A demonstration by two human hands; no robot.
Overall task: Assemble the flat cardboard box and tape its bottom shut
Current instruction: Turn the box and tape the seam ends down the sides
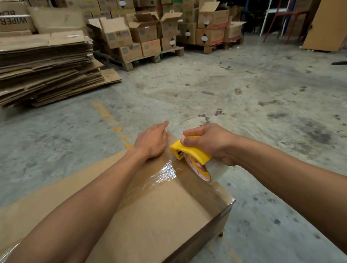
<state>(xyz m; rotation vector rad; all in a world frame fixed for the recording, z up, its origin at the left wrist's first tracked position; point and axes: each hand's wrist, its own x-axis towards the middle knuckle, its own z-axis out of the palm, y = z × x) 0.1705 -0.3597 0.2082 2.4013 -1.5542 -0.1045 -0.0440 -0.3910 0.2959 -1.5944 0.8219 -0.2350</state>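
Note:
A brown cardboard box [162,212] stands on the concrete floor in front of me, its folded flaps facing up. Clear tape [166,174] runs crinkled along the flap seam and over the right edge. My left hand [152,141] lies flat, palm down, on the far end of the box, fingers together, pressing on the flaps. My right hand [208,142] grips a yellow tape dispenser [189,150] holding a clear tape roll [209,171], set on the box's far right edge beside the left hand.
A tall stack of flattened cardboard [40,68] lies at the left. Pallets [140,58] with open and closed boxes stand behind. Red and white chairs [283,15] and a leaning cardboard sheet [329,16] are at the far right. Stained floor [246,87] lies between.

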